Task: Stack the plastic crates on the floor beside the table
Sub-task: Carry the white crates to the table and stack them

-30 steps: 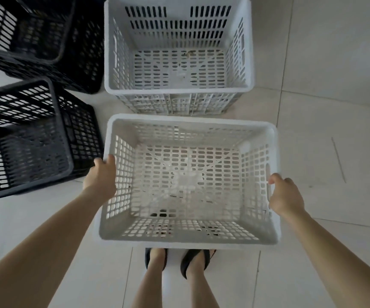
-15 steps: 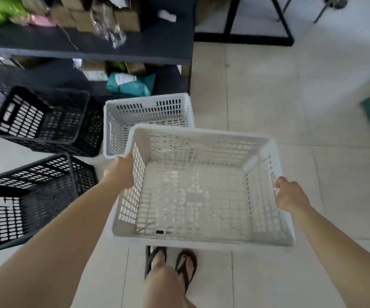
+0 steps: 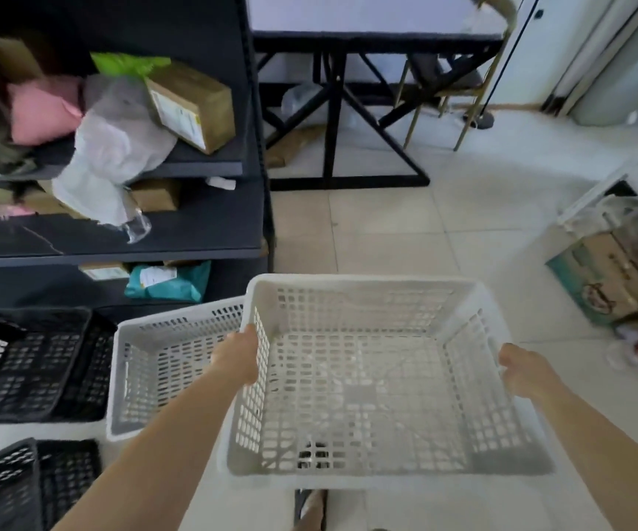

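I'm holding the white crate [image 3: 371, 381] up off the floor [image 3: 386, 231], approx level, w/ my left hand [image 3: 238, 356] clamped on its left rim and my right hand [image 3: 528, 371] clamped on the right rim, both hands wide apart, one per short side. It's hanging in front of me, above my feet, and overlapping the near corner of the second white crate [image 3: 164, 369] sitting on the floor to my left. Black crates [image 3: 29, 362] are lying further left, nxt to the shelf unit [image 3: 194, 239]; the bench [image 3: 367, 17] is standing ahead, past open tile. I'm judging the step as carry-and-place: either dropping this one into the other white crate or setting it by the bench as a base, can't tell which yet. To do it well I'm keeping the rim level, grip even on both sides so it isn't twisting, and squaring the corners over the target before lowering straight down, so the tapered walls nest w/o jamming. Also minding the bag and box [image 3: 612, 277] at right, and my toes under the crate.
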`<state>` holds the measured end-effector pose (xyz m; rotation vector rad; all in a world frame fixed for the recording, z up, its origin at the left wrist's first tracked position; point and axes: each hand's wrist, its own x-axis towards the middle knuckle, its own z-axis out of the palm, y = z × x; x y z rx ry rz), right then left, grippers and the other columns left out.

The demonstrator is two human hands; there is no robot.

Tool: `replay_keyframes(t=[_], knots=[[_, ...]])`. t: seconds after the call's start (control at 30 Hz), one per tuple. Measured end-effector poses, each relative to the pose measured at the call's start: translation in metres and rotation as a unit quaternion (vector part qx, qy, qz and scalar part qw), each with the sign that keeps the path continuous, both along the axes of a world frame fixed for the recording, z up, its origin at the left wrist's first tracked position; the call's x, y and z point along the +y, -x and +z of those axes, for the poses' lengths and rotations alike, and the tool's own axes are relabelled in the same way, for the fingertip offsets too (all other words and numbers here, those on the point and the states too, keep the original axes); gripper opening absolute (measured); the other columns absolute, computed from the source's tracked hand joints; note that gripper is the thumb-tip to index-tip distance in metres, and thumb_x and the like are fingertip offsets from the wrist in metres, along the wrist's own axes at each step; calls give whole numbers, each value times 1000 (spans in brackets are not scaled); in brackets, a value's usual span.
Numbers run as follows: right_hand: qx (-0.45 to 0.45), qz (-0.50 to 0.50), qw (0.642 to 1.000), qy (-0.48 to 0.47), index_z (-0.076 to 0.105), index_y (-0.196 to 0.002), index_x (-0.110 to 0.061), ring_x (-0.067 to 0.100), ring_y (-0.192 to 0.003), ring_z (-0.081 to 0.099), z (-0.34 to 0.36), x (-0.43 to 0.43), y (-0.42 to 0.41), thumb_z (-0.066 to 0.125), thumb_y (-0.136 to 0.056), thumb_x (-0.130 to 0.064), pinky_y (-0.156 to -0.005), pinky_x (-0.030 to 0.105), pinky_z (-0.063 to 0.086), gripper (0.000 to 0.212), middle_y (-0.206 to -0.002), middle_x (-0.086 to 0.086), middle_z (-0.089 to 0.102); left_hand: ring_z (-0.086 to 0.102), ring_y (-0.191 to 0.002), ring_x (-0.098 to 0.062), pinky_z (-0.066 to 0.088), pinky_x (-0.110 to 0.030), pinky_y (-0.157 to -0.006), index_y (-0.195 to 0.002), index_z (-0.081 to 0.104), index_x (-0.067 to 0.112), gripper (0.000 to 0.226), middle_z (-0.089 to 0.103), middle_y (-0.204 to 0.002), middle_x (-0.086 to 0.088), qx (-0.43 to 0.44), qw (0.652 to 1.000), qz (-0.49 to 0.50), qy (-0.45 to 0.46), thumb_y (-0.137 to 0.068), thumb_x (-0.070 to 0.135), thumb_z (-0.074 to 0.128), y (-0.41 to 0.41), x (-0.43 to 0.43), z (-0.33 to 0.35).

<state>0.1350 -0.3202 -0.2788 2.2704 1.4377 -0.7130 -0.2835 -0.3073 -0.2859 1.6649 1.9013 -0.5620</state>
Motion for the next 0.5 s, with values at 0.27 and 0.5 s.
replay_keyframes(t=[0.27, 0.5], knots=[[51, -72, 996, -13, 51, -120, 2, 38, -104, 57, -16, 148, -101, 40, -87, 9, -83, 40, 50, 36, -120, 24, 52, 60, -107, -35, 53, -40, -87, -129, 34, 5, 47, 48, -122, -20, 6, 1000, -16, 1, -86, -3, 52, -95, 151, -6], [81, -45, 994, 50, 46, -129, -7, 31, -88, 55, -49, 307, -180, 40, -87, 7, -68, 30, 44, 45, -113, 19, 51, 58, -108, -37, 51, -42, -85, -133, 30, 6, 48, 46, -125, -21, 29, 1000, -2, 7, -89, -1, 49, -168, 291, -28]])
